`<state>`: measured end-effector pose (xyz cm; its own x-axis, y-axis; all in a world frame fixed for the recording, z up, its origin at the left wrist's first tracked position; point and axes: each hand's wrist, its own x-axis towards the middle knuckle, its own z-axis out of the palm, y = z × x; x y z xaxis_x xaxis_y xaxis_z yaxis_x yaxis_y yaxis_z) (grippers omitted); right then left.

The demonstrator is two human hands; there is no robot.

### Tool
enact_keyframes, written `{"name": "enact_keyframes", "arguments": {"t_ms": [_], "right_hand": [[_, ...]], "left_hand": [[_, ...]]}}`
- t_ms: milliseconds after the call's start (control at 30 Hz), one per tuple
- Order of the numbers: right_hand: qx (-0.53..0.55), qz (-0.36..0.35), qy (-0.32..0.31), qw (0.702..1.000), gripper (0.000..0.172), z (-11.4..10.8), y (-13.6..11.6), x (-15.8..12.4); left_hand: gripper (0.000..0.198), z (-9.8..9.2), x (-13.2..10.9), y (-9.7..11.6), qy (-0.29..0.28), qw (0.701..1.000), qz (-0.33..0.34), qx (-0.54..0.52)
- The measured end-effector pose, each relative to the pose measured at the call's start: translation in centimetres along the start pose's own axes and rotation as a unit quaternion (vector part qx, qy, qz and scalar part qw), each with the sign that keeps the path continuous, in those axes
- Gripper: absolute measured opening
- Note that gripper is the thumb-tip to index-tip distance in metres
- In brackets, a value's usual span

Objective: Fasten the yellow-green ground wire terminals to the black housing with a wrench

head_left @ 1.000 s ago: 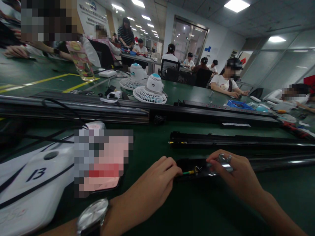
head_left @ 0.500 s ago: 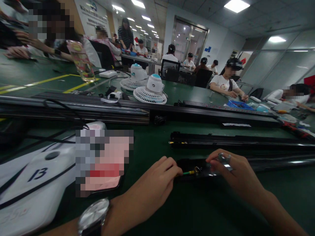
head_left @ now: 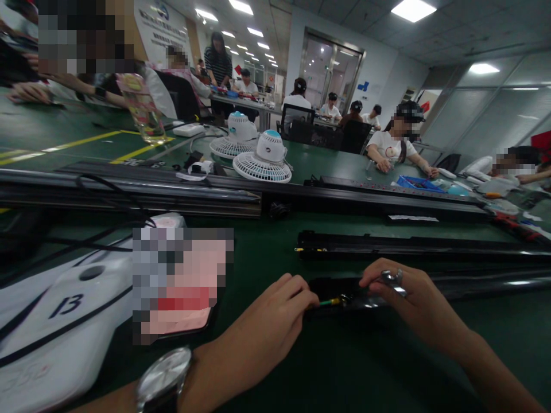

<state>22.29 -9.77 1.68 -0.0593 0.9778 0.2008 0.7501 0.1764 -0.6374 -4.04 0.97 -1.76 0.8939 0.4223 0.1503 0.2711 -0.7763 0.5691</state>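
Green wire (head_left: 327, 302) is pinched by the left hand (head_left: 284, 307) at the near black strip (head_left: 477, 285)'s left end; whether anything is grasped by the right hand (head_left: 404, 291) cannot be determined.

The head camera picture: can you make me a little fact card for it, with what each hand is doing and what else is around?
Left hand: the left hand pinches a green wire with a yellow end
Right hand: the right hand is at a long black strip; its exact grip is unclear
Left wrist: a wristwatch
Farther back: another black strip, then two white fans
Table: green table
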Motion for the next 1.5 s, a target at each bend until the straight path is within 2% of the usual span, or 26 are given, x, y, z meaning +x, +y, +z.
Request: {"name": "enact_keyframes", "arguments": {"t_ms": [167,467,633,767,1000,1100,1267,1500], "right_hand": [[0.007,0.002,-0.001,1.000,0.018,-0.1,-0.2,0.0],[0.028,0.059,0.012,0.998,0.012,-0.1,0.5,-0.2],[0.085,0.062,0.110,0.988,0.015,0.2,0.6,-0.5],[0.100,0.050,0.147,0.983,0.014,1.0,0.2,-0.6],[0.051,0.011,0.208,0.977,0.006,2.1,-0.3,-0.6],[0.024,0.005,0.233,0.972,0.009,2.3,-0.2,-0.6],[-0.033,0.011,0.249,0.968,0.010,2.7,-0.2,-0.6],[-0.059,-0.003,0.262,0.963,0.004,3.0,-0.5,-0.3]], "left_hand": [[0.038,0.1,-0.1,-0.3,0.004,1.000,0.005,-0.004],[0.037,0.1,0.0,0.0,-0.002,1.000,-0.001,-0.001],[0.038,0.2,-0.1,-0.2,0.009,1.000,0.008,-0.007],[0.038,0.0,-0.1,0.0,0.006,1.000,0.000,-0.006],[0.036,-0.1,0.0,0.1,0.007,1.000,0.000,-0.006],[0.037,0.1,-0.1,-0.2,0.008,1.000,0.001,-0.013],[0.038,0.2,-0.1,-0.3,0.008,1.000,0.003,-0.006],[0.037,0.3,-0.1,-0.2,0.023,1.000,0.013,-0.005]]}}
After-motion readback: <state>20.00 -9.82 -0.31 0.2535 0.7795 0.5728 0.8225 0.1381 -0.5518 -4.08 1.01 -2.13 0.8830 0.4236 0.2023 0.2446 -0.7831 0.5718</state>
